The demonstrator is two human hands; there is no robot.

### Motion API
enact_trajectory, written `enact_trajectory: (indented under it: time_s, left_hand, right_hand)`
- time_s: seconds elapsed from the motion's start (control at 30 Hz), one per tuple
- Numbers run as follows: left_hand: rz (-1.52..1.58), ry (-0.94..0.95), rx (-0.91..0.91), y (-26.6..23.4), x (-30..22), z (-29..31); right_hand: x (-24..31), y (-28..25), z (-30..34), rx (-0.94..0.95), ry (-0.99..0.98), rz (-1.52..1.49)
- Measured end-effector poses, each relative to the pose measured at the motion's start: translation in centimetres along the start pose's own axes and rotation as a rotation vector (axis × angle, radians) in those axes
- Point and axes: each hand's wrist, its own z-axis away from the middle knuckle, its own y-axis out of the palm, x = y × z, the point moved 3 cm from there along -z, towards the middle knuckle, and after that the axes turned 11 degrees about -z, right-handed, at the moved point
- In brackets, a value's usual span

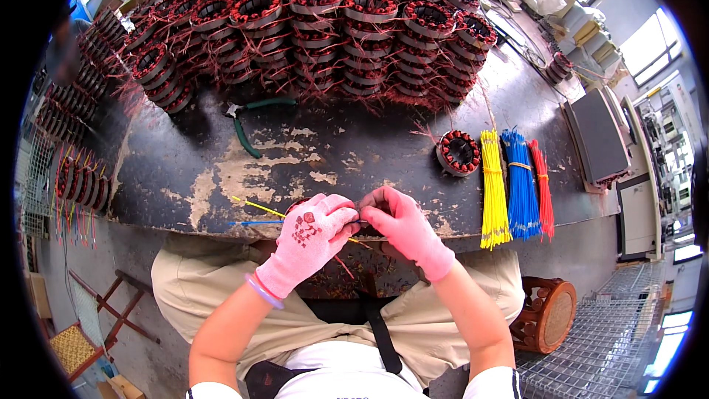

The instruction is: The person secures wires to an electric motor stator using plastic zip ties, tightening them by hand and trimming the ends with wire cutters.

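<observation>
Both my hands wear pink gloves and meet at the table's near edge. My left hand (314, 233) is closed over a blue wire (255, 222), which shows on both sides of its fingers. A yellow wire (255, 205) sticks out beside it, and a red wire (344, 266) hangs below. Under the left hand, part of a red-wound ring shows; most of it is hidden. My right hand (406, 229) pinches at the blue wire's right end, its fingertips almost touching the left ones.
Stacked stators (317, 37) with red windings fill the table's far side. Green-handled cutters (240, 129) lie before them. A single stator (458, 153) sits at right, beside yellow (493, 192), blue (521, 185) and red (543, 188) wire bundles. A wooden stool (543, 314) stands at lower right.
</observation>
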Motion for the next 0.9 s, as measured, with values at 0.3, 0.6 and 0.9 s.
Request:
enact_trajectory:
  time_s: [0.3,0.6,0.9]
  left_hand:
    - [0.004,-0.030,0.008,0.1,0.2,0.2]
    - [0.034,-0.044,0.012,0.2,0.4,0.3]
    - [0.073,-0.058,0.000,0.0,0.3,0.4]
  right_hand:
    - [2.6,1.4,3.4,-0.109,-0.714,1.034]
    - [1.5,0.8,1.2,0.100,-0.152,0.659]
    - [2.6,-0.1,1.6,0.133,-0.447,0.792]
